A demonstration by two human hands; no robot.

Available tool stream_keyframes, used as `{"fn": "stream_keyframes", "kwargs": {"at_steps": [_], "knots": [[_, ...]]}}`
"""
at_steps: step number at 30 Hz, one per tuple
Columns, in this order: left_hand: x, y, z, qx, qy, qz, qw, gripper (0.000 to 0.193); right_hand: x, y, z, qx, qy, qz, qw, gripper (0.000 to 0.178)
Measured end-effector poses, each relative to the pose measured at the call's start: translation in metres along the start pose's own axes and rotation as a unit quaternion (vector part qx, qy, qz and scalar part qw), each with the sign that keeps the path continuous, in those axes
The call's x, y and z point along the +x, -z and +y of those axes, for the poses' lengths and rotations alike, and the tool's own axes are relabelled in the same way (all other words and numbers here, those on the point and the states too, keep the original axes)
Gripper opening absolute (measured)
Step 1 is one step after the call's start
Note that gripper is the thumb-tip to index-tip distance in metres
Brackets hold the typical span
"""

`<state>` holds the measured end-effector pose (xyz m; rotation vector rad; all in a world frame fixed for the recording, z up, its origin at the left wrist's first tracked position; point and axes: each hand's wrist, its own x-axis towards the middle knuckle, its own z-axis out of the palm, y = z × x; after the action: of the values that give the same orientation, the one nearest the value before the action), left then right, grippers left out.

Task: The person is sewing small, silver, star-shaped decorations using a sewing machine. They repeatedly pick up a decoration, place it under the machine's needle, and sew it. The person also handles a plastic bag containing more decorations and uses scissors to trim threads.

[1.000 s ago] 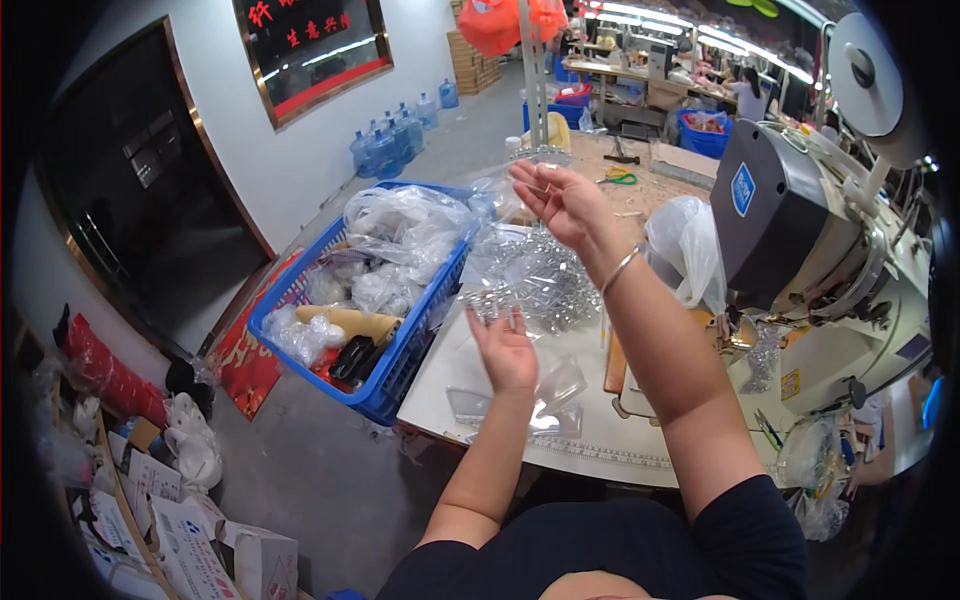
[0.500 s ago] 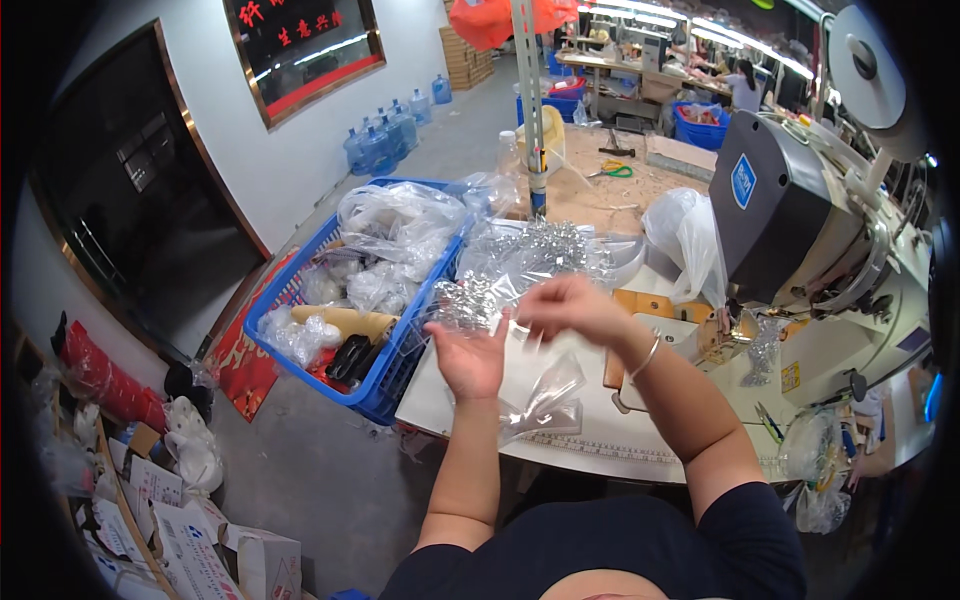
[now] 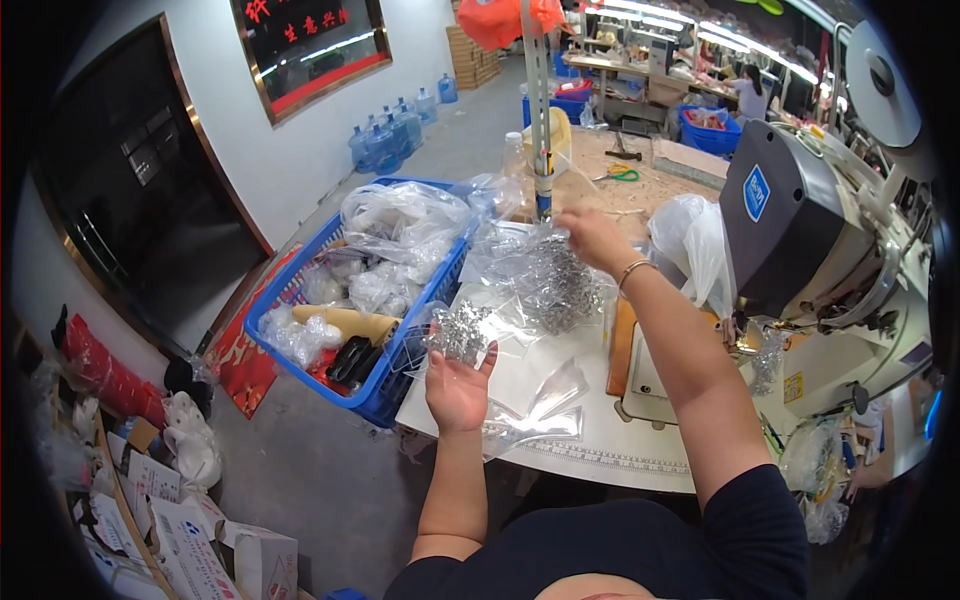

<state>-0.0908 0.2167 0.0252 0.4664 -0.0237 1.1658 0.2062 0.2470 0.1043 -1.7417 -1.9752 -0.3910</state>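
My left hand is palm up at the table's near left, thumb apart, other fingers largely hidden beneath a clump of small silvery pieces that rests on them. Farther off and to the right, my right hand reaches to the far edge of a larger heap of silvery pieces, which lies on clear plastic. Its fingers are bent together at the tips; anything between them is too small to make out. Flat clear plastic bags lie on the white table to the right of my left hand.
A blue basket full of plastic bags stands along the table's left side. On the right is a dark-headed sewing machine, with a white plastic bag beside it. A metal post rises behind the heap. Green-handled scissors lie farther back.
My right hand has moved away from beside my left hand, up and right to the larger heap. My left hand has come slightly nearer to me, with the silvery clump.
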Motion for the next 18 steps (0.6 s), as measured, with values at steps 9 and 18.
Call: {"fn": "stream_keyframes", "kwargs": {"at_steps": [9, 18], "knots": [[0.034, -0.028, -0.024, -0.055, 0.054, -0.002, 0.997, 0.057, 0.028, 0.074, -0.014, -0.119, -0.083, 0.337, 0.930, 0.033], [0.082, -0.058, -0.058, -0.044, 0.075, -0.008, 0.996, 0.048, -0.033, 0.035, -0.128, -0.027, 0.066, 0.073, 0.995, 0.067]]}}
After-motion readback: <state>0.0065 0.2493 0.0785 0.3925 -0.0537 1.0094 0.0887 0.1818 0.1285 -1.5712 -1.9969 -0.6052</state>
